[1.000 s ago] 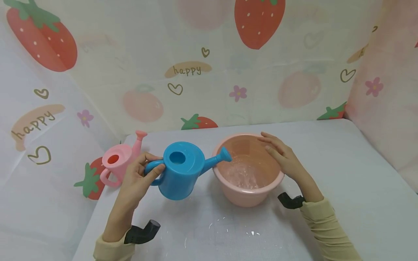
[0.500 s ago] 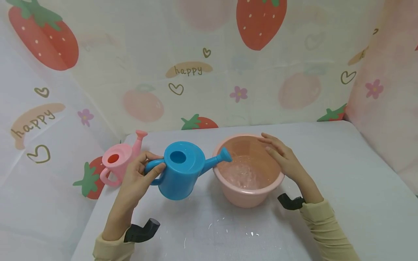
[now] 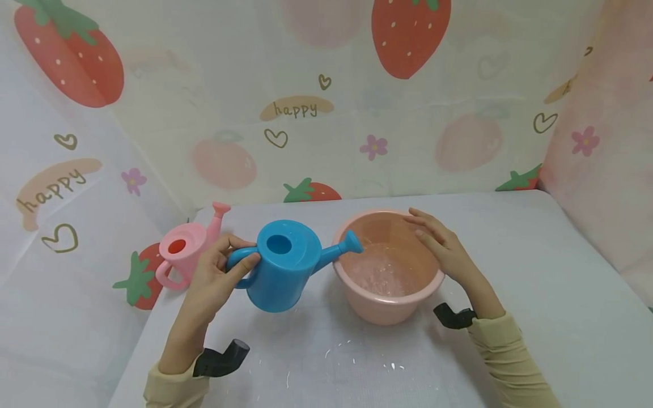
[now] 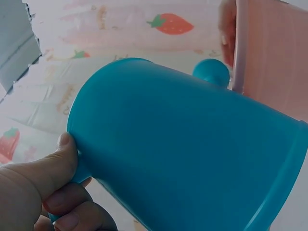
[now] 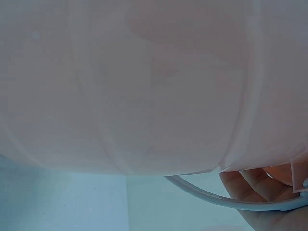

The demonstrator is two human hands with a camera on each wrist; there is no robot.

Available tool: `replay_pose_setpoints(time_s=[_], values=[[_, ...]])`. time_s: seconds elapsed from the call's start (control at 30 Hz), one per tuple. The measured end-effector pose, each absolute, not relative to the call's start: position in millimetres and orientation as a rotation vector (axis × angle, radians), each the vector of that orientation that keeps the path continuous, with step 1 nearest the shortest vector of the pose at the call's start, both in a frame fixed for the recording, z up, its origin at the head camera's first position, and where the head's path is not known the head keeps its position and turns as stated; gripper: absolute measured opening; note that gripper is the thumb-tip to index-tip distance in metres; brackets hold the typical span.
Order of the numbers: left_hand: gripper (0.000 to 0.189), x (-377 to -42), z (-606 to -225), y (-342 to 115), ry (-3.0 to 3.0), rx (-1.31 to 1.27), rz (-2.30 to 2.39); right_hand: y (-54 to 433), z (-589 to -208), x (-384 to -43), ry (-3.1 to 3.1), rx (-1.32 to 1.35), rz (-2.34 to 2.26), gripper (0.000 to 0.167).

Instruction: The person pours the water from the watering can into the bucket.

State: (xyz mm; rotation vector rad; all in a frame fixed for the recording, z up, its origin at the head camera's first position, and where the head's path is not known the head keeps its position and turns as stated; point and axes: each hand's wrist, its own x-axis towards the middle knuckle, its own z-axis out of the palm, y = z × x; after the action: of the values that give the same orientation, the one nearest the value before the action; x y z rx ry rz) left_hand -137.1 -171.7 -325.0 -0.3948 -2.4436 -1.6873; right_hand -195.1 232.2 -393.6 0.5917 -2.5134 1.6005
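Observation:
My left hand [image 3: 216, 272] grips the handle of a blue watering can [image 3: 283, 266], thumb on top and fingers curled through it. The can is held nearly upright with a slight tilt, and its spout reaches over the left rim of a pink basin [image 3: 385, 309]. In the left wrist view the blue can [image 4: 183, 144] fills the middle. Shallow rippled water [image 3: 385, 272] lies in the basin. My right hand [image 3: 444, 243] holds the basin's right rim. In the right wrist view the basin wall [image 5: 159, 96] covers most of the frame and partly hides the fingers [image 5: 267, 187].
A pink watering can [image 3: 186, 249] with a red opening stands at the left edge of the white table [image 3: 535, 272]. Water drops [image 3: 393, 366] dot the table in front of the basin. Strawberry-print curtains [image 3: 433, 136] enclose the back and sides.
The ripples in the basin's water have shifted a little. Both hands, the blue watering can and the basin stay practically in place.

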Motion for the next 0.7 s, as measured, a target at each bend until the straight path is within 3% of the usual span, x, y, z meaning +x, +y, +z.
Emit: replay_pose_setpoints(time_s=[0.7], values=[[0.024, -138.0, -320.3, -172.2, -2.46, -0.432, -1.677, 232.0, -392.9, -194.5, -2.506, 0.593, 1.611, 0.036]])
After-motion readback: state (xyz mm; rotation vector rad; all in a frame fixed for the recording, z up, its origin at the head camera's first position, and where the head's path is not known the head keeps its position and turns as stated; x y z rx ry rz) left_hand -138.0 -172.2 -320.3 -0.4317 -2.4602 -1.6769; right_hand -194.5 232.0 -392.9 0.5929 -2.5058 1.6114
